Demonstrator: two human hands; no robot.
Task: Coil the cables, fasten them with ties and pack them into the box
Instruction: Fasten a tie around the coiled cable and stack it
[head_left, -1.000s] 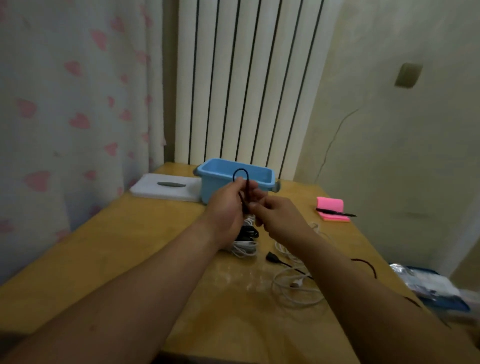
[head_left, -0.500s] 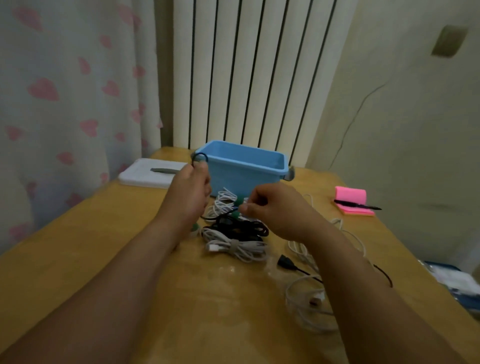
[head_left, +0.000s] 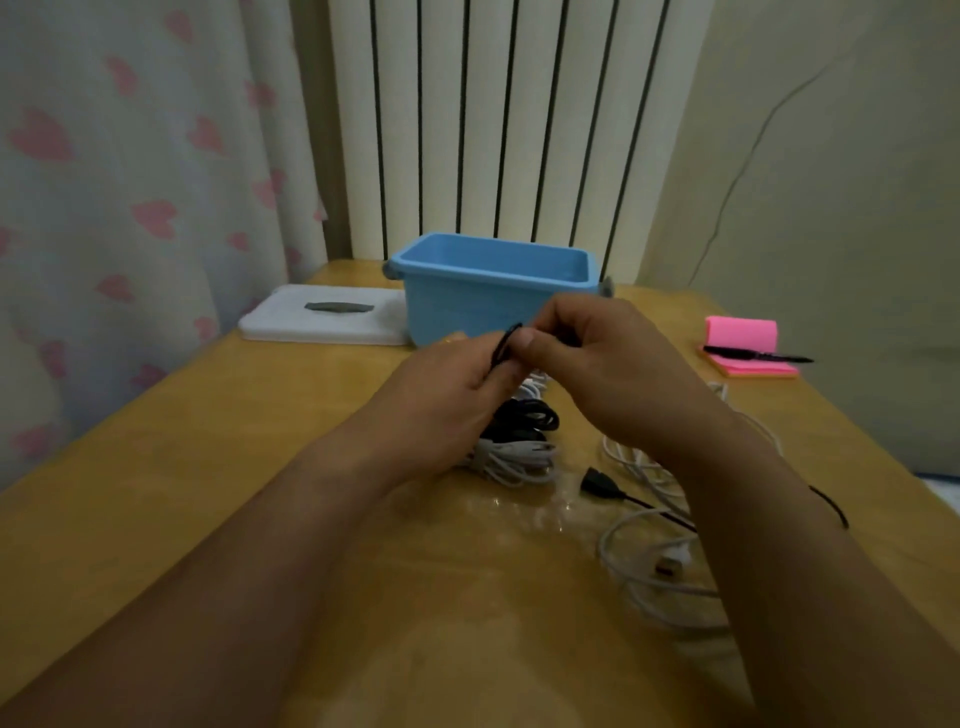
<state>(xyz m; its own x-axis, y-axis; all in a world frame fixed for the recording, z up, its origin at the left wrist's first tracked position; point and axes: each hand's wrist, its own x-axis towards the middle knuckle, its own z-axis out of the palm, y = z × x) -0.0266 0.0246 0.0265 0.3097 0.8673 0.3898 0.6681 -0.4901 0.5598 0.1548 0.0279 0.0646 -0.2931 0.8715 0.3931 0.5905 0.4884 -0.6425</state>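
My left hand (head_left: 447, 384) and my right hand (head_left: 608, 364) meet in front of the blue box (head_left: 493, 288), both pinching a thin black cable (head_left: 505, 347) looped between their fingertips. Under the hands lie a coiled black cable bundle (head_left: 530, 418) and a coiled white cable bundle (head_left: 519, 454). Loose white cables (head_left: 644, 561) and a black plug (head_left: 597, 483) with its thin black lead lie on the wooden table (head_left: 208, 493) to the right, partly hidden by my right forearm. The box looks empty from this angle.
A white lid (head_left: 322, 317) lies left of the box. A pink sticky-note pad (head_left: 748, 345) with a black pen (head_left: 758, 356) sits at the right. A radiator (head_left: 493, 119) and a curtain (head_left: 130, 182) stand behind the table.
My hands, spread apart half a second ago with the black cable stretched between them, have come together in front of the box. The cable is now a small loop at my fingertips.
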